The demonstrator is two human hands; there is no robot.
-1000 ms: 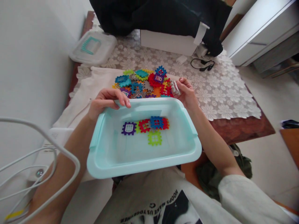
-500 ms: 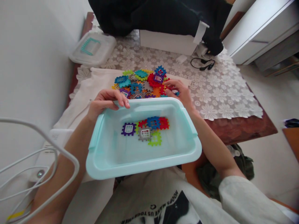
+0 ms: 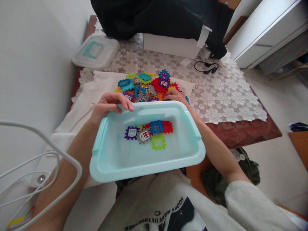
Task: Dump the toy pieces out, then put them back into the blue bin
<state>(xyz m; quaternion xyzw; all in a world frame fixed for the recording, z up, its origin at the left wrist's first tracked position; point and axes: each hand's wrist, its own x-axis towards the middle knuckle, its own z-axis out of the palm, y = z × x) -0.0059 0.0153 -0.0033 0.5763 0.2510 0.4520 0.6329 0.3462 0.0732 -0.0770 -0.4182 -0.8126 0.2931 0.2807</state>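
Note:
My left hand (image 3: 112, 104) is closed on the far left rim of a pale turquoise plastic tub (image 3: 144, 171), fingers over the edge. Inside the tub lie several toothed plastic building tiles: a purple tile (image 3: 132, 132), a grey tile with a window (image 3: 144, 136), a blue tile (image 3: 156, 127), a red tile (image 3: 167, 127) and a lime green tile (image 3: 158, 142). Just past the far rim, my right hand (image 3: 176, 95) is bent over the right side of a colourful pile of such tiles (image 3: 139, 91). Its fingers look drawn together; their tips are hidden.
The pile rests on a white cloth (image 3: 96, 86) over a lace tablecloth (image 3: 218, 99). A clear lid (image 3: 96, 53) lies back left. A white box (image 3: 169, 46) under black fabric stands behind, with black earphones (image 3: 206, 68) nearby. White cables (image 3: 60, 154) hang at the left.
My right hand has moved left and lower behind the tub's rim, its fingers coming closer together. The grey tile in the tub has slid left and turned. My left hand keeps its hold.

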